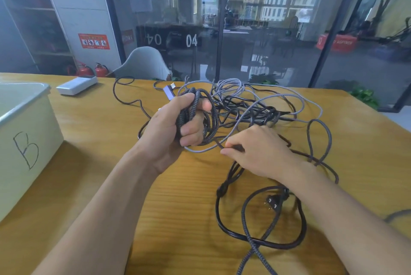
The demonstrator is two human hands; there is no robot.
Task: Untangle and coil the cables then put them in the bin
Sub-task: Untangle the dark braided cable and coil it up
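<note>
Left grip [178,128] raised clutching coil [200,117]; right grip [255,150] pinches cable [219,145].

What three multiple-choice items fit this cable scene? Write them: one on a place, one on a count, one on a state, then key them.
1. Where does the bin stand?
A. At the table's left side
B. Under the tangle
C. On the chair

2. How many metal prongs show on the black plug?
A. None
B. Two
C. Four

3. What is the left hand doing?
A. Lying flat on the table
B. Holding a bunched coil of braided cable
C. Reaching into the bin

Key:
1 A, the bin marked B sits at the left edge of the wooden table.
2 B, two prongs stick out of the plug near the right forearm.
3 B, its fingers curl round the braided coil, while the right hand pinches a strand at the tangle.
</note>
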